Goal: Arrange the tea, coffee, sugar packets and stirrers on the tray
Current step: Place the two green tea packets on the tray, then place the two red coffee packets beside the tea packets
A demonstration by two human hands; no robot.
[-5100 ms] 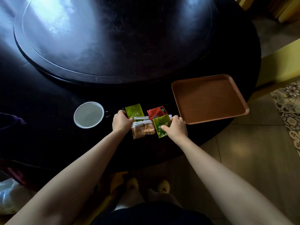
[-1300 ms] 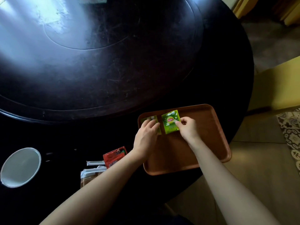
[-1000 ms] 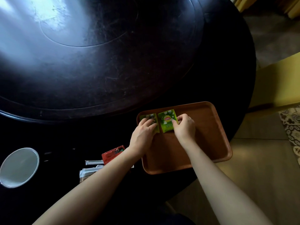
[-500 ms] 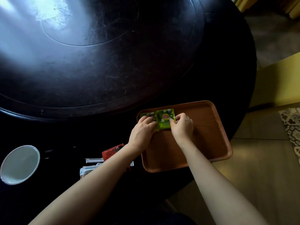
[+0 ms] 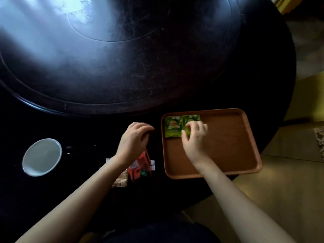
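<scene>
Dark round surface (image 5: 157,76), brown tray (image 5: 228,146) at near edge, two green tea packets (image 5: 172,126) side by side in far-left corner, right hand (image 5: 193,135) fingers pressed flat on right packet, left hand (image 5: 134,137) fingers curled, empty, above red packets (image 5: 138,167).

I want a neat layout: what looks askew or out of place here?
Nothing stands out on the tray: two green tea packets lie square, side by side. The red packets remain heaped on the table.
</scene>
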